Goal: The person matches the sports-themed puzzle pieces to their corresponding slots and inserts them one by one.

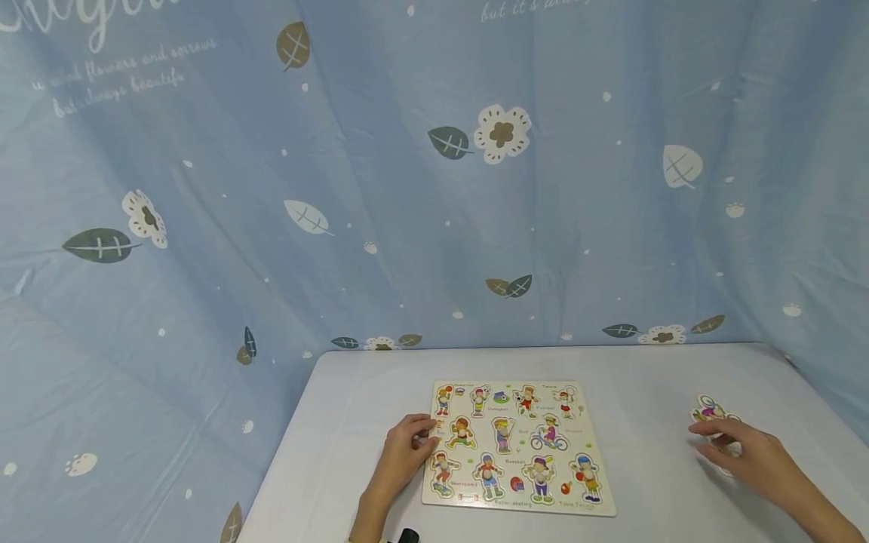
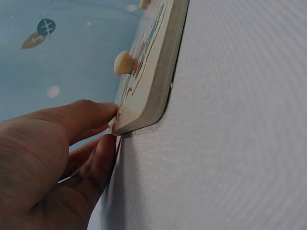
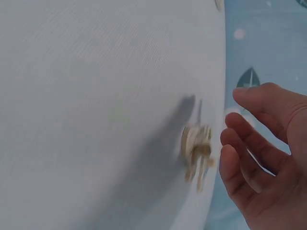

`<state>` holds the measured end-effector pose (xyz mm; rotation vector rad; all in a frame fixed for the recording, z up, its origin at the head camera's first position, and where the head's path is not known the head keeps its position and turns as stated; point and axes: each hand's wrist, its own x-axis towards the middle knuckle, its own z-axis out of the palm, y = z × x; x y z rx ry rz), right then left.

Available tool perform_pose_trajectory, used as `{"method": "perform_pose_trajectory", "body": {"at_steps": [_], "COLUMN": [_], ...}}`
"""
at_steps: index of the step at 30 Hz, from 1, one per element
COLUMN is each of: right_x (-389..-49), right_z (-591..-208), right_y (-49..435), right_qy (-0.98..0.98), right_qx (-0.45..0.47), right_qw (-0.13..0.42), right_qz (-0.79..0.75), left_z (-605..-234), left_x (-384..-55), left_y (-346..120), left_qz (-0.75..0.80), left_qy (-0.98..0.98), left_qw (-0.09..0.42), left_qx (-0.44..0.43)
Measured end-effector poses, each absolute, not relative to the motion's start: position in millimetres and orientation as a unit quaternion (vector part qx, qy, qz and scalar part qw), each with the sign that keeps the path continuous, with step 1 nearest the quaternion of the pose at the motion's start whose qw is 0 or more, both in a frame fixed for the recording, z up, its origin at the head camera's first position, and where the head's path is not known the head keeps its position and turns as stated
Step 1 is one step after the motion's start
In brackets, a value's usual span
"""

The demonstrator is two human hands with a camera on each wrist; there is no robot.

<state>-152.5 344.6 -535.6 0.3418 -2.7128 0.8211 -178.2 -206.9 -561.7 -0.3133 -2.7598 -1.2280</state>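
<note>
A wooden peg puzzle board (image 1: 465, 471) printed with small sports figures lies flat on the table. At its left edge, my left hand (image 1: 405, 456) grips the board between thumb and fingers. The left wrist view shows those fingertips (image 2: 109, 112) at the corner, below a round wooden knob (image 2: 124, 63). Far to the right, my right hand (image 1: 747, 456) is over loose puzzle pieces (image 1: 709, 409), partly covering them. In the right wrist view its thumb stands apart from loosely bent fingers, with nothing between them, beside a blurred piece (image 3: 195, 148).
A white cloth covers the table (image 1: 645, 392). Behind and at the sides hangs a blue curtain (image 1: 407, 226) with leaf and flower prints. A small black object (image 1: 409, 535) shows at the bottom edge near the left forearm.
</note>
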Motion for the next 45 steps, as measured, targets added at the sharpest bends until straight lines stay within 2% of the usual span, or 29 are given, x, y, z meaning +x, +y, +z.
{"method": "perform_pose_trajectory", "body": {"at_steps": [6,14,21,30,45], "right_x": [-148.5,-147.1,-150.5,-154.9,-157.5], "right_z": [-542.3,-548.2,-547.0,-551.2,-546.9], "right_y": [363.8,371.3,372.5,377.3,375.5], "right_qy": [-0.964,-0.958,-0.961,-0.953,-0.960], "right_qx": [0.050,0.060,0.070,0.089,0.080], "right_qw": [0.088,0.125,0.104,0.104,0.072], "right_qz": [0.247,0.251,0.246,0.269,0.257], "left_z": [-561.8,-562.2,-562.7,-563.2,-562.9], "left_x": [-178.4,-179.0,-178.5,-178.5,-178.9], "left_y": [-206.4,-205.8,-205.5,-206.3,-205.5], "left_qz": [-0.404,-0.401,-0.405,-0.408,-0.401], "left_qy": [-0.907,-0.907,-0.904,-0.903,-0.906], "left_qw": [0.053,0.066,0.071,0.074,0.076], "left_qx": [-0.102,-0.107,-0.114,-0.115,-0.114]}}
